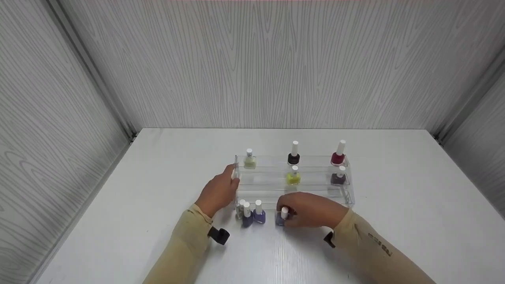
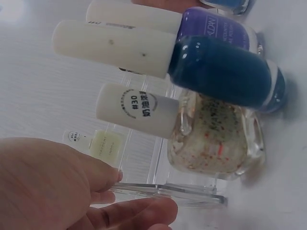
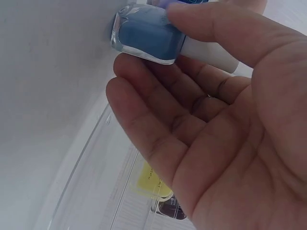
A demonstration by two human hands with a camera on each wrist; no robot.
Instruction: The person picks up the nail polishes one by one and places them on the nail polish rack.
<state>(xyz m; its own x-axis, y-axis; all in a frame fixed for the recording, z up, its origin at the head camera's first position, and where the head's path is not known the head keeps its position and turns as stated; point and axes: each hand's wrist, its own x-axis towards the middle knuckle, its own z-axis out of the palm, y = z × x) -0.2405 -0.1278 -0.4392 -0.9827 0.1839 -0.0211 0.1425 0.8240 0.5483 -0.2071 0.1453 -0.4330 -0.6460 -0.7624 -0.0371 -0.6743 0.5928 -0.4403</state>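
My left hand (image 1: 218,191) pinches the left side panel of a clear tiered display rack (image 1: 260,194), thumb and fingers on either side of it. In front of the rack's right half, my right hand (image 1: 313,209) holds a light blue nail polish bottle (image 3: 151,36) between thumb and fingers, low over the table. The bottle's white cap points up. Close to the left hand, a glitter nail polish (image 2: 216,136), a dark blue one (image 2: 220,72) and a purple one (image 1: 259,216) stand together at the rack's front left.
On the rack's back tier are a pale yellow polish (image 1: 249,162), a near-black one (image 1: 293,159) and a red one (image 1: 337,158). Lower stand a bright yellow polish (image 1: 293,178) and a dark one (image 1: 338,179). Wood-grain panels (image 1: 276,71) enclose the white table (image 1: 394,189).
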